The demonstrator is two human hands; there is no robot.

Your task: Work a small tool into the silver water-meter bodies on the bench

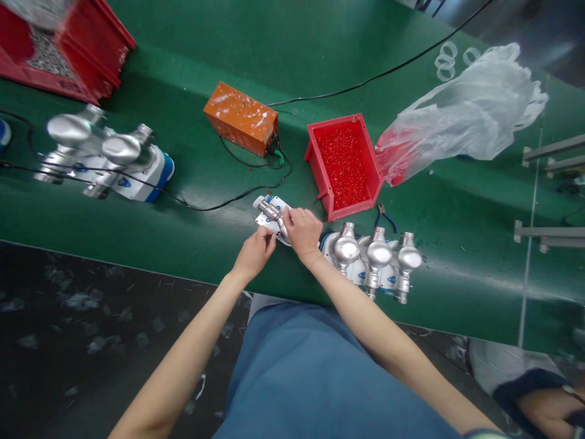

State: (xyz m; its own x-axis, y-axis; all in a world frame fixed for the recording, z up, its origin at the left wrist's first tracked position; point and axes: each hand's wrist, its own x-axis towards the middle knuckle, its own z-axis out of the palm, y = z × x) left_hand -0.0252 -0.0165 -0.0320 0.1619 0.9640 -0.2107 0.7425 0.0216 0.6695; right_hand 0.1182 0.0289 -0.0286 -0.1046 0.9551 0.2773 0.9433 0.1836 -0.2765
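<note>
A white unit with a silver metal fitting [270, 210] lies on the green table in front of me. My right hand [304, 231] is closed round the fitting's right part, its thumb on the metal. At the unit's lower left edge, my left hand [256, 253] has its fingers pinched together; whatever is between them is too small to make out. Close to my right forearm stand several similar units with silver domes [378, 253]. Just beyond my hands is a red bin [325, 177] filled with small red pieces [342, 161].
An orange box [242, 119] with black cables sits at the back. More metal units [121, 152] stand at left, below a large red bin [94, 49]. Pliers [386, 216] and a clear plastic bag [470, 110] lie at right. A person's arm [546, 408] shows at lower right.
</note>
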